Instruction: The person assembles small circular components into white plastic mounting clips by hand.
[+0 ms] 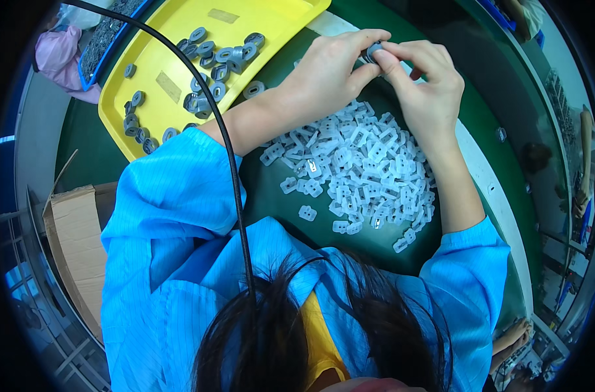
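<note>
At the far middle of the table my left hand (330,68) and my right hand (428,81) meet. Their fingertips pinch a small dark grey round part (374,51) between them, and most of it is hidden by the fingers. Below my wrists lies a loose heap of small translucent white plastic pieces (376,166), some with a shiny metal bit inside. To the left, a yellow tray (147,62) holds several grey ring-shaped parts (206,49). Another grey ring (254,89) rests on the green table beside the tray, close to my left forearm.
A black cable (232,163) hangs across the view in front of my left arm. An open cardboard box (75,232) stands at the left. A blue bin (108,39) and a pink cloth (62,55) are at the far left. Another person's hand (512,336) shows at the lower right.
</note>
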A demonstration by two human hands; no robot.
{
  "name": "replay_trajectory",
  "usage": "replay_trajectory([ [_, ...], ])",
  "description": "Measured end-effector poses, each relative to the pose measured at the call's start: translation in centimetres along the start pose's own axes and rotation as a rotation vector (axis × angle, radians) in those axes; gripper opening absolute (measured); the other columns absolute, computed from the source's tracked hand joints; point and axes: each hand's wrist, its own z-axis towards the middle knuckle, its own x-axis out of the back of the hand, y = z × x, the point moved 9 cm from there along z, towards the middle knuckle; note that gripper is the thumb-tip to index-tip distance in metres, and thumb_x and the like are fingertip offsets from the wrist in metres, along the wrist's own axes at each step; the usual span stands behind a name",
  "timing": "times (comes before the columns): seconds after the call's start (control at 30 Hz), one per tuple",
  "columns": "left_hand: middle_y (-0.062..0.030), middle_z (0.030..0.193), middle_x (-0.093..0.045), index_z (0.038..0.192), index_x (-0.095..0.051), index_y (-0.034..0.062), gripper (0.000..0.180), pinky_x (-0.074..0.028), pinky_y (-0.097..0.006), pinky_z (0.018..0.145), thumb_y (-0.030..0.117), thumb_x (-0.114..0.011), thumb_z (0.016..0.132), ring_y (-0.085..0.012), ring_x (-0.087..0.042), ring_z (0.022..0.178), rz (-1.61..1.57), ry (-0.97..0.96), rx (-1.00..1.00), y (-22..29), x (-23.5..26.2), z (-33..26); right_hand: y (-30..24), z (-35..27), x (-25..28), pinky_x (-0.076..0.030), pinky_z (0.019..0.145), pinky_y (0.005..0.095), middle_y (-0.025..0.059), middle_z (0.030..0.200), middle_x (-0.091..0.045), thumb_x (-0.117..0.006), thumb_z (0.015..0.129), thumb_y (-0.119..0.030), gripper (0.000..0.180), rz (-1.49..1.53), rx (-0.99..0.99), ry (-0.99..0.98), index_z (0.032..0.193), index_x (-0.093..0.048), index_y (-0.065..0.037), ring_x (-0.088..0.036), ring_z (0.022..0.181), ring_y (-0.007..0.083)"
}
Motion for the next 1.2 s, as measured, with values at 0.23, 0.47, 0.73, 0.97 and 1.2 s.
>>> replay_trajectory([
  [0.23, -0.0076, 0.122, -0.057, 0.108, -0.063, 0.0077, 0.036, -0.039, -0.039, 0.098, 0.013, -0.072, 0.074, -0.0276, -0.05, 0.116, 0.167, 0.066, -0.31, 3.5, 0.1, 0.0, 5.4, -2.3, -4.3, -0.05, 0.063, 0.0199, 0.0026, 0.084, -0.065, -0.065, 0.086, -0.013, 0.017, 1.119, -0.814, -0.339, 0.097, -0.064, 0.001, -0.06, 0.072, 0.0082],
  [0.47, -0.0073, 0.119, -0.055, 0.105, -0.064, 0.0101, 0.035, -0.042, -0.036, 0.094, 0.012, -0.075, 0.072, -0.0265, -0.051, 0.112, 0.098, -0.148, -0.24, 3.3, 0.6, 0.8, 5.8, -2.7, -3.9, -0.051, 0.062, 0.0181, 0.0038, 0.078, -0.065, -0.066, 0.083, -0.009, 0.014, 1.065, -0.839, -0.513, 0.094, -0.064, 0.0, -0.061, 0.066, 0.0075],
  [0.73, -0.0042, 0.115, -0.055, 0.1, -0.067, 0.0102, 0.034, -0.041, -0.037, 0.094, 0.013, -0.078, 0.068, -0.0243, -0.051, 0.111, -0.074, -0.186, -0.35, 2.5, 1.2, 1.2, 4.2, -1.7, -3.0, -0.051, 0.065, 0.0189, 0.0058, 0.081, -0.066, -0.069, 0.081, -0.006, 0.016, 0.829, -0.7, -0.558, 0.093, -0.063, 0.001, -0.063, 0.069, 0.0079],
  [0.97, -0.0048, 0.108, -0.058, 0.101, -0.067, 0.0089, 0.034, -0.041, -0.035, 0.093, 0.011, -0.077, 0.069, -0.025, -0.051, 0.11, -0.054, -0.158, -0.44, 3.4, 0.7, 0.9, 3.1, -1.0, -2.2, -0.05, 0.069, 0.0195, 0.0036, 0.084, -0.063, -0.063, 0.076, 0.002, 0.017, 0.623, -0.563, -0.533, 0.093, -0.061, 0.004, -0.06, 0.072, 0.0065],
  [1.2, -0.0043, 0.101, -0.058, 0.097, -0.066, 0.0093, 0.025, -0.044, -0.036, 0.084, 0.012, -0.072, 0.073, -0.0242, -0.055, 0.098, -0.143, 0.024, -0.365, 4.0, 2.2, 1.2, 3.8, -0.4, -1.8, -0.05, 0.073, 0.0207, 0.0054, 0.089, -0.063, -0.062, 0.081, 0.002, 0.023, 0.87, -0.56, -0.254, 0.103, -0.058, 0.004, -0.061, 0.078, 0.0081],
])
